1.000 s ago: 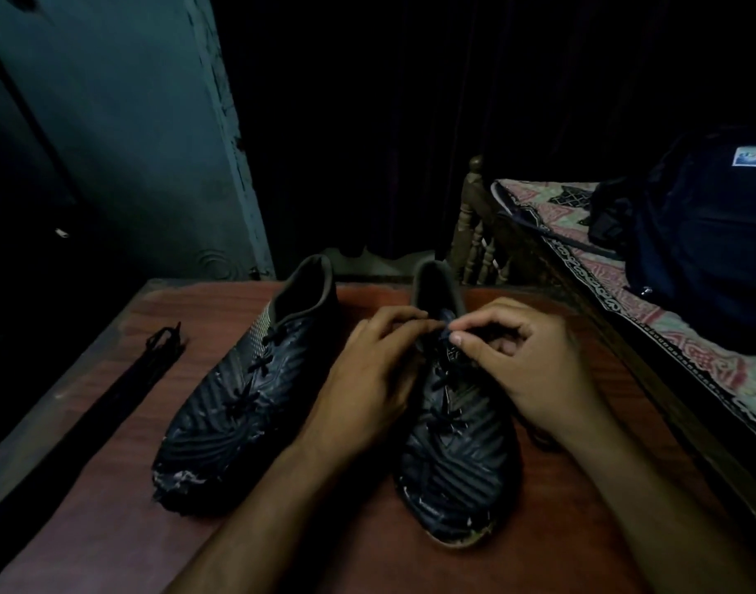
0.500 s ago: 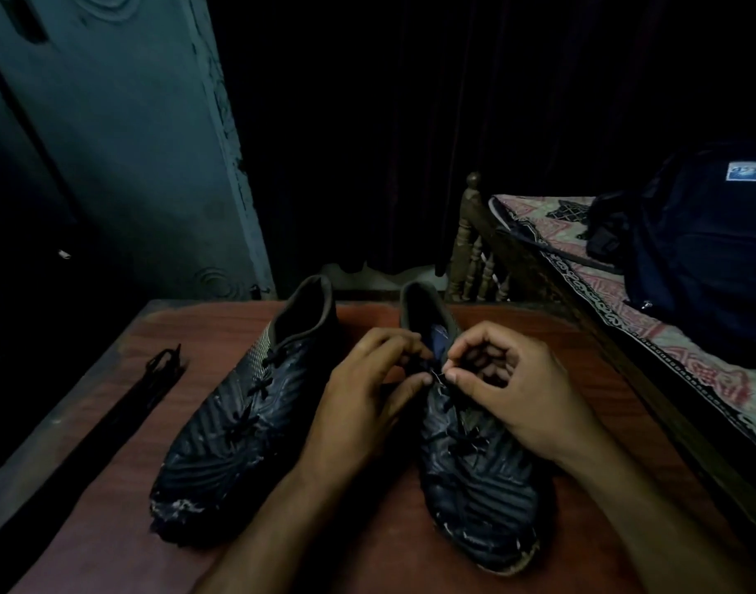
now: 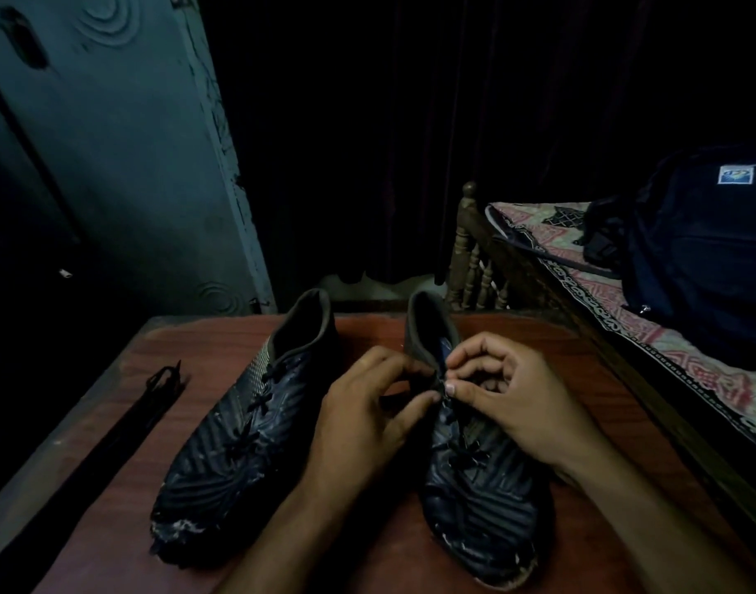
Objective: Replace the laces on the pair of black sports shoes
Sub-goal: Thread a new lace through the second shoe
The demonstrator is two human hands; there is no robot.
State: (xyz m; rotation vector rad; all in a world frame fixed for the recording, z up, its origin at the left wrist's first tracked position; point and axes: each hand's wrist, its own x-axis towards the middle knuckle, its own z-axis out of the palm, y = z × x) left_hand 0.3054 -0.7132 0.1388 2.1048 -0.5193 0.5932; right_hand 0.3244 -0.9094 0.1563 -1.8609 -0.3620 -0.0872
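Two black sports shoes stand on a reddish-brown table (image 3: 603,379), toes toward me. The left shoe (image 3: 239,443) is laced and untouched. Over the right shoe (image 3: 479,486) both hands meet at the top of its lacing. My left hand (image 3: 367,418) pinches the black lace near the top eyelets with thumb and forefinger. My right hand (image 3: 509,396) pinches the same lace from the other side, fingers curled. A bundle of black laces (image 3: 164,379) lies at the table's left edge.
A wooden bed frame (image 3: 474,259) with a patterned sheet (image 3: 667,336) borders the table on the right, with a dark backpack (image 3: 701,246) on it. A blue-grey door (image 3: 123,165) stands behind at left. The room is very dim.
The view has tilted down, so shoes and hands sit lower in frame. Both hands stay pinched at the top of the right shoe's lacing, fingers shifting slightly.
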